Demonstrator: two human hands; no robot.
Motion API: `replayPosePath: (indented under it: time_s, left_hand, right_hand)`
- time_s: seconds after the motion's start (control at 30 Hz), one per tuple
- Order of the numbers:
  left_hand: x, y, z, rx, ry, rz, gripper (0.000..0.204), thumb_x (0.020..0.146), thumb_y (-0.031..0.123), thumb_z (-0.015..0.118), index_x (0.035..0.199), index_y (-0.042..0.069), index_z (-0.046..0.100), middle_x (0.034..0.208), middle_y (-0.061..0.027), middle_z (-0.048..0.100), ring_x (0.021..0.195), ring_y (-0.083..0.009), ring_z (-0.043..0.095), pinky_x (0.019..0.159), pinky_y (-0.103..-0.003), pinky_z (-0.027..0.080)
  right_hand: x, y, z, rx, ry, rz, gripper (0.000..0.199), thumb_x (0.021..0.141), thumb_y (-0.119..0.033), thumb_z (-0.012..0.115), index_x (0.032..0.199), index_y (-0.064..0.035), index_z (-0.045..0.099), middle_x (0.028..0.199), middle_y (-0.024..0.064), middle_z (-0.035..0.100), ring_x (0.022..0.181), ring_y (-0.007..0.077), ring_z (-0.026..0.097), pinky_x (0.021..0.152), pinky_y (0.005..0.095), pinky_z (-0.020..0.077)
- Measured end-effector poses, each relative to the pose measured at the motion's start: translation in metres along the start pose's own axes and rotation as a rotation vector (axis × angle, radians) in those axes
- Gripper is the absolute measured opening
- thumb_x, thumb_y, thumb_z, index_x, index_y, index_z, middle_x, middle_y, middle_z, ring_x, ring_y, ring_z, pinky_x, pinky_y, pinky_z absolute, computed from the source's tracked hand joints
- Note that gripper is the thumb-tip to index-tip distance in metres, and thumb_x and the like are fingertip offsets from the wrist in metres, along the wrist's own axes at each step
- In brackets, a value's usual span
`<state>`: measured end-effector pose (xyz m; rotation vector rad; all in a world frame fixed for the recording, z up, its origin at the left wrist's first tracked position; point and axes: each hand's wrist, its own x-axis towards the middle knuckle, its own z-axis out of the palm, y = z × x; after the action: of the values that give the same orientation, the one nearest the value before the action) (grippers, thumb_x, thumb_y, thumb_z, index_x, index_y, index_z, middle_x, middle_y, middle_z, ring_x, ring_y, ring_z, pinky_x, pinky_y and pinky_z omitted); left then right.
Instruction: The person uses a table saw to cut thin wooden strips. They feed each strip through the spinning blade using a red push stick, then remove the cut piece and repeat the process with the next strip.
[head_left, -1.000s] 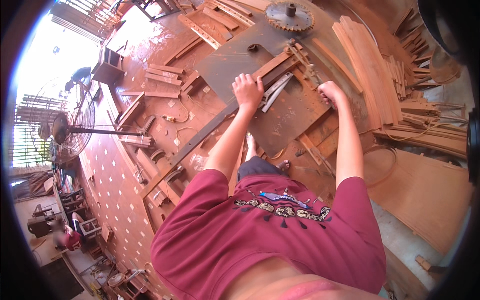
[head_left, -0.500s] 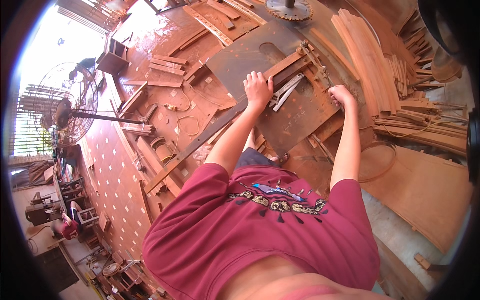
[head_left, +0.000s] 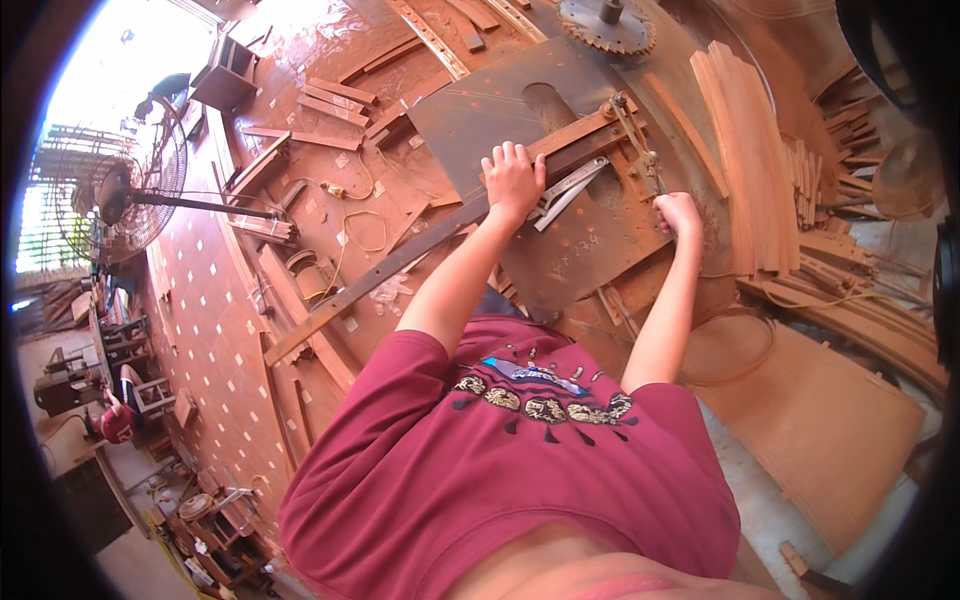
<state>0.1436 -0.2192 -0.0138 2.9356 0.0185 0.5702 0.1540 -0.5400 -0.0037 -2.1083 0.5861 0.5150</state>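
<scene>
My left hand (head_left: pixel 513 180) lies on a long wooden strip (head_left: pixel 375 275), its fingers stretched over the strip and the thumb apart. The strip slants across a dark metal machine table (head_left: pixel 560 265) with its far end at a metal clamp (head_left: pixel 625 115) fixed on a wooden jig. Closed in a fist, my right hand (head_left: pixel 678 215) grips the clamp's thin lever handle, mostly hidden by the fingers. Between my hands, a pale metal folding rule or square (head_left: pixel 575 190) lies on the table. A slot opens in the tabletop beyond the strip.
A toothed circular saw blade (head_left: pixel 607 25) sits at the far edge. Long boards (head_left: pixel 740 150) are stacked to the right, above a large panel (head_left: pixel 810 410). At left stand a fan (head_left: pixel 115 190) and loose wood pieces (head_left: pixel 335 105) on the tiled floor; another person (head_left: pixel 118 420) is far left.
The head view has shifted slightly, so the saw blade and boards appear a little lower and farther right. Both hands keep their places on the strip and the clamp handle.
</scene>
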Motion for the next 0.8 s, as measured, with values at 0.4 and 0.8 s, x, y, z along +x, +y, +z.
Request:
replayPosePath:
  time_s: [0.4, 0.8]
  left_hand:
    - [0.114, -0.089, 0.025, 0.012, 0.098, -0.047, 0.04, 0.094, 0.044, 0.06, 0.095, 0.004, 0.065, 0.1, -0.0119, 0.062, 0.102, -0.0297, 0.057, 0.087, -0.044, 0.044]
    - [0.238, -0.181, 0.057, 0.05, 0.113, -0.059, 0.043, 0.093, 0.047, 0.059, 0.094, 0.005, 0.067, 0.101, -0.0116, 0.063, 0.102, -0.0288, 0.058, 0.088, -0.043, 0.046]
  right_hand:
    - [0.017, -0.144, 0.062, -0.515, 0.681, -0.366, 0.031, 0.072, -0.025, 0.069, 0.097, -0.0064, 0.073, 0.107, 0.0147, 0.07, 0.108, 0.0331, 0.062, 0.096, 0.0434, 0.0508]
    - [0.093, -0.268, 0.119, -0.793, 0.705, -0.548, 0.029, 0.082, -0.026, 0.065, 0.098, -0.0035, 0.075, 0.114, 0.0134, 0.066, 0.114, 0.0304, 0.058, 0.095, 0.0461, 0.0481]
